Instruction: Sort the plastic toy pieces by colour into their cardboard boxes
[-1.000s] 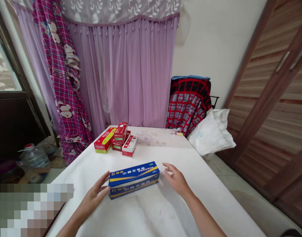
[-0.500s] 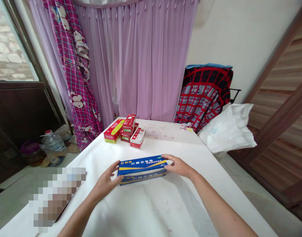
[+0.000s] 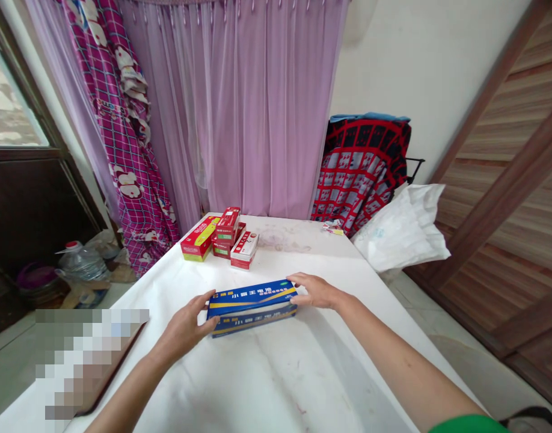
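Head view: a blue battery box (image 3: 252, 308) sits on the white table (image 3: 276, 385) between the left hand (image 3: 184, 329) and right hand (image 3: 316, 291). Spread fingers (image 3: 303, 281) of both hands rest against its ends, apparently holding it. Red boxes (image 3: 228, 236) stand beyond the blue battery box.

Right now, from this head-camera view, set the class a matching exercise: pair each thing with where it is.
Things:
1. left hand
2. right hand
3. white plastic bag
4. plastic water bottle

Places:
A. on the floor left of the table
B. against the right end of the blue battery box
C. against that box's left end
D. beside the table's far right edge

Pairs: 1-C, 2-B, 3-D, 4-A
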Demonstrator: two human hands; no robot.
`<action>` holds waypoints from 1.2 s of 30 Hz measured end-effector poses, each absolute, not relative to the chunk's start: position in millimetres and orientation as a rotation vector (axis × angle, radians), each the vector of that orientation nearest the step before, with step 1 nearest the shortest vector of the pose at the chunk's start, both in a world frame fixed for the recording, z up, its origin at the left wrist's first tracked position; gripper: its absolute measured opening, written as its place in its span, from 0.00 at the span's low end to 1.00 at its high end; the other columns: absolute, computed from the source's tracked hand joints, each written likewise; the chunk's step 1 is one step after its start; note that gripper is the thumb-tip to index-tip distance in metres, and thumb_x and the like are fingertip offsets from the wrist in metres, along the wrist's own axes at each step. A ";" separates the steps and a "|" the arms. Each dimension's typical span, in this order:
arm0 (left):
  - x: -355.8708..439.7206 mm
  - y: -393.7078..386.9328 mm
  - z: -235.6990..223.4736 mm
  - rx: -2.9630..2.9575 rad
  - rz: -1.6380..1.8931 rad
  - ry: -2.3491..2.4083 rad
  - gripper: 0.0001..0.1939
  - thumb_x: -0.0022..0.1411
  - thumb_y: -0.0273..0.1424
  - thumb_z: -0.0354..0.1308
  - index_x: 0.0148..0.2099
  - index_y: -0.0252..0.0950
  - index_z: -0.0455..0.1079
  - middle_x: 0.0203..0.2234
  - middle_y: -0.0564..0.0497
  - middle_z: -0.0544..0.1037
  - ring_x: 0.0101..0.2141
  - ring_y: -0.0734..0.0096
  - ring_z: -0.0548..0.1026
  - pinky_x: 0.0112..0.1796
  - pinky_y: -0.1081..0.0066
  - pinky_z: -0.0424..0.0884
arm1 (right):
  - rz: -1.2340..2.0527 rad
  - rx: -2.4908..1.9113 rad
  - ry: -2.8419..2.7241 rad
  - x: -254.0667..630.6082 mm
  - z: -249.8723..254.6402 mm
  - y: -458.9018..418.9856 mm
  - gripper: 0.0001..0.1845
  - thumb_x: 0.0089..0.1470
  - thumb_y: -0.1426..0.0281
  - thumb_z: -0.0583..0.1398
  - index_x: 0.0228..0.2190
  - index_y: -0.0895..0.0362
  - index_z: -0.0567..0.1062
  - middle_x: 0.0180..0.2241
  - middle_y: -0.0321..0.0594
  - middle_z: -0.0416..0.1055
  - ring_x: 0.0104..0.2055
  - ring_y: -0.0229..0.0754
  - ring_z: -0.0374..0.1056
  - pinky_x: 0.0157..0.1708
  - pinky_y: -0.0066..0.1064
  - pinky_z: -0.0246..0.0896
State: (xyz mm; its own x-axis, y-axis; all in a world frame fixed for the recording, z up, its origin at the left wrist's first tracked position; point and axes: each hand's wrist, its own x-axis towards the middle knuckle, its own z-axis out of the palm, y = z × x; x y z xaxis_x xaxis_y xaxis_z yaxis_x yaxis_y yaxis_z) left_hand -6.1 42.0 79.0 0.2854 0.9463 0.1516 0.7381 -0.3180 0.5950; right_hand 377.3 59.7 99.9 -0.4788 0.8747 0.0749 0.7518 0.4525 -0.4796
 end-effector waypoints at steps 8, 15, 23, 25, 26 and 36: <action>-1.2 40.4 87.5 2.291 0.533 1.618 0.30 0.56 0.45 0.53 0.59 0.42 0.65 0.52 0.45 0.77 0.47 0.57 0.78 0.46 0.61 0.72 | 0.398 -1.468 -2.591 367.9 120.0 60.6 0.32 0.52 0.57 0.63 0.56 0.57 0.71 0.53 0.50 0.70 0.53 0.51 0.68 0.53 0.38 0.62; -0.6 44.5 103.6 2.295 0.410 1.666 0.28 0.57 0.48 0.50 0.57 0.43 0.67 0.47 0.47 0.80 0.37 0.60 0.80 0.41 0.63 0.73 | 0.258 -1.498 -2.752 358.4 133.9 56.4 0.27 0.57 0.57 0.59 0.53 0.58 0.72 0.49 0.51 0.71 0.48 0.50 0.70 0.48 0.37 0.64; -6.1 50.7 109.0 2.243 0.388 1.623 0.30 0.58 0.52 0.47 0.56 0.44 0.69 0.47 0.49 0.80 0.42 0.59 0.79 0.40 0.65 0.73 | 0.219 -1.434 -2.695 354.6 130.4 57.1 0.25 0.56 0.54 0.59 0.49 0.57 0.74 0.49 0.49 0.72 0.49 0.50 0.69 0.48 0.37 0.63; -7.4 52.0 108.6 2.231 0.404 1.599 0.30 0.58 0.53 0.48 0.57 0.44 0.69 0.49 0.48 0.80 0.45 0.59 0.79 0.40 0.66 0.73 | 0.221 -1.445 -2.688 353.1 132.1 57.6 0.23 0.56 0.55 0.60 0.47 0.57 0.75 0.47 0.49 0.73 0.47 0.50 0.70 0.46 0.37 0.64; -7.7 52.5 108.3 2.224 0.412 1.589 0.31 0.58 0.53 0.47 0.57 0.44 0.69 0.49 0.48 0.80 0.45 0.59 0.79 0.40 0.66 0.73 | 0.217 -1.453 -2.693 352.2 133.3 57.4 0.22 0.56 0.55 0.60 0.46 0.57 0.75 0.46 0.49 0.73 0.47 0.50 0.70 0.45 0.37 0.64; -3.6 52.2 103.9 2.144 0.569 1.599 0.29 0.60 0.53 0.45 0.52 0.42 0.73 0.39 0.47 0.83 0.38 0.59 0.80 0.41 0.63 0.73 | 0.309 -1.423 -2.571 353.0 132.4 56.8 0.19 0.63 0.60 0.51 0.39 0.52 0.79 0.40 0.42 0.78 0.43 0.46 0.71 0.45 0.34 0.63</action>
